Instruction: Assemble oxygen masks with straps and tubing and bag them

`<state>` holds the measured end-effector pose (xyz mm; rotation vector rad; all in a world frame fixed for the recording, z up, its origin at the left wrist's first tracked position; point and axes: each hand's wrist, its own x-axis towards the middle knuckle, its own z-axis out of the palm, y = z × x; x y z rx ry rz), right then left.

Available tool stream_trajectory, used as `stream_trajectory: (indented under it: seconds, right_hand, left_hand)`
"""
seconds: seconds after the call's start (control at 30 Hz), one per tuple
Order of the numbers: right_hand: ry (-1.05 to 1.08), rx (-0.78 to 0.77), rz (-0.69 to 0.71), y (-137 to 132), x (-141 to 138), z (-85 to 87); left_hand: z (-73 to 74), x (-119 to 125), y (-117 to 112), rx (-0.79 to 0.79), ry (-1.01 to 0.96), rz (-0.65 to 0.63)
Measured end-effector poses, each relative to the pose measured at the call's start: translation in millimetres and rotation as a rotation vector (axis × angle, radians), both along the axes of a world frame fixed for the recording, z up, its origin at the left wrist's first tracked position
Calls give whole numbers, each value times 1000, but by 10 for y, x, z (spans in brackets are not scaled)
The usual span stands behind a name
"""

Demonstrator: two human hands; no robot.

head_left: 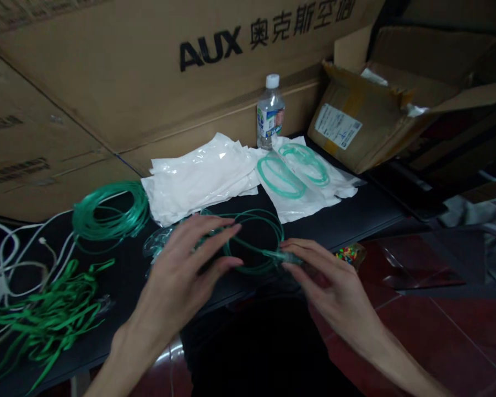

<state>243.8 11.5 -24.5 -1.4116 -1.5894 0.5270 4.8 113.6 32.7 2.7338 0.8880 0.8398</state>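
1. Black bench [355, 214] stretches from side to side, its front edge above a red tiled floor [450, 331].
2. Nearest are two bare hands, reaching in over the front edge.
3. Right hand [324, 270]: thumb and fingers pinch the tube coil [251, 246] at its right side, by a clear end piece.
4. Left hand [186, 248]: thumb and fingers spread apart around the coil's left side; I cannot tell whether they touch it.
5. That coil is thin, green and see-through, wound in loose round loops, with one strand crossing the middle. It sits between the hands, near the middle of the bench's front edge.
6. Toward the front left corner lies a tangle of green straps [62, 309]; beyond it, a thicker bundle of green tubing [107, 220].
7. Along the back edge are white packets [202, 176], bagged green coils [281, 182] and a bottle [270, 118].
8. Behind stands a big carton [119, 71].
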Motion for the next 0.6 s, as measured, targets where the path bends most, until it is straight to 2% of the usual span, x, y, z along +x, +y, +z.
stream_trajectory:
  seconds: [0.03, 0.1, 0.17, 0.27, 0.37, 0.5, 0.6]
  right_hand:
    - [32, -34, -29, -5, 54, 6]
    - [19, -20, -59, -31, 169, 16]
    - [-43, 60, -41, -75, 270, 11]
    - [-160, 189, -6, -162, 391, -46]
    - [-355, 298, 15, -260, 512, -159]
    - [-617, 356, 18, -380, 692, -334]
    - [-645, 356, -47, -437, 792, -432]
  left_hand:
    - [51, -71, -8, 55, -103, 151]
    - [110, -201, -53, 69, -273, 414]
    - [100, -277, -135, -45, -330, 569]
    - [-30, -252, -308, -386, -244, 645]
    - [-217, -101, -492, -699, -121, 687]
    - [-382, 154, -605, -785, -26, 761]
    - [-419, 295, -548, -759, 53, 821]
